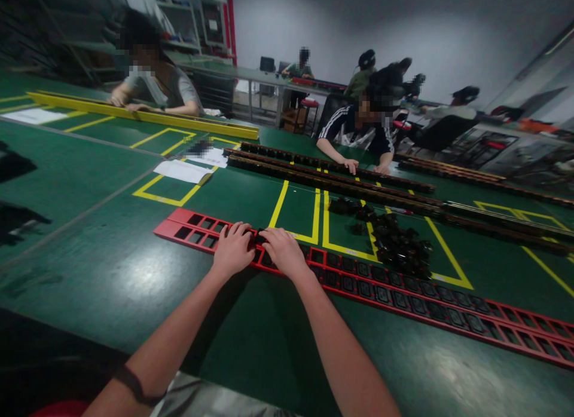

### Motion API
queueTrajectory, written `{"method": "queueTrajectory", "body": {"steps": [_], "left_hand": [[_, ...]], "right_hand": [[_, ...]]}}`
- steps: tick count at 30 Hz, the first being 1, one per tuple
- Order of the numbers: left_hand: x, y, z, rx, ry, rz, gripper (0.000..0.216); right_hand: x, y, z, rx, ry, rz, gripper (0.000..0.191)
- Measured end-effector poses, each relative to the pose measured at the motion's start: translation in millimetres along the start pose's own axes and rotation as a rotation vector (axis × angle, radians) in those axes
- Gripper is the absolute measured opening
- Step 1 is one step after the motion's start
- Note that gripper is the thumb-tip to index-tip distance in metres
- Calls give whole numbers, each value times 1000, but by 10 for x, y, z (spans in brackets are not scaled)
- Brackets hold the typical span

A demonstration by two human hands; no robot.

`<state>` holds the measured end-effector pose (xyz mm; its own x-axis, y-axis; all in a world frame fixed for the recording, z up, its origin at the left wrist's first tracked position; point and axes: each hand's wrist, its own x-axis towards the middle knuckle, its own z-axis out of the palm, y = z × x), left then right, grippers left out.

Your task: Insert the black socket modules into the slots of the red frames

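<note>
A long red metal strip (177, 216) with two rows of rectangular openings lies slanted across the bench in front of me. Black power sockets (382, 294) fill many openings along its middle and right part; openings at both ends are bare. Over the left part of the strip, my left hand (234, 248) and my right hand (283, 250) are side by side, fingers curled down. Between their fingertips shows a dark piece (259, 238), seemingly a black socket, which both hands close around at the strip. The fingers partly hide it and the openings below.
Beyond the strip lies a heap of loose black parts (399, 241). Long dark strips (323, 177) stretch behind it, under a co-worker's hands (350, 165). Another person holds a yellow strip (147, 115) at far left. Paper sheets (183, 171) and yellow tape lines mark the green bench (112, 285).
</note>
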<state>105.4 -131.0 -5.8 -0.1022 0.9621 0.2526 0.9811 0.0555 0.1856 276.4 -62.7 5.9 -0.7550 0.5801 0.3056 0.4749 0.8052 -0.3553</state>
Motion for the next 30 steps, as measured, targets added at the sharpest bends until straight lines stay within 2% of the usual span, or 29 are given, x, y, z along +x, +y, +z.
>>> {"method": "queueTrajectory", "body": {"steps": [13,30], "left_hand": [[-1,7,-13,3,-21,-5,30],[-2,-9,-6,-15,-33,-13,27]], "right_hand": [[9,-24,13,-110,-46,19,36],[12,-2,15,-103,-58,13,34]]}}
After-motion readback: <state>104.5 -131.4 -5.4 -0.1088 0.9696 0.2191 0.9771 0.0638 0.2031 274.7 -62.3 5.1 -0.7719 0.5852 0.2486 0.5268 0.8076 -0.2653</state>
